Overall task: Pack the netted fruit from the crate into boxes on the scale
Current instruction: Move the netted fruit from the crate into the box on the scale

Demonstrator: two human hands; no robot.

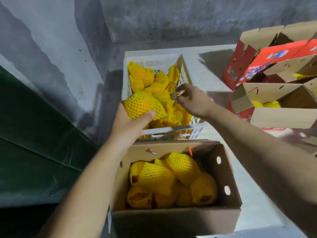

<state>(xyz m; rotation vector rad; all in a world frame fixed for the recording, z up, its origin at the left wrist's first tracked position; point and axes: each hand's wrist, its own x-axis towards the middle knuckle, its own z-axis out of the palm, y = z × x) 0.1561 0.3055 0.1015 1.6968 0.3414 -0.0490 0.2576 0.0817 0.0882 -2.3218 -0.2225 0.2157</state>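
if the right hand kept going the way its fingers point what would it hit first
Most likely the netted fruit piled in the white crate. The right hand reaches into the crate with its blurred fingertips just short of the pile; depth is unclear.

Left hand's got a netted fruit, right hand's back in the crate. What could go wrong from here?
1. The left hand holds the netted fruit from below over the crate's near rim; a slip could drop it outside the box.
2. The box is already piled with fruit, so another may sit proud or roll off.
3. The right hand is motion-blurred, so its grip is unclear.
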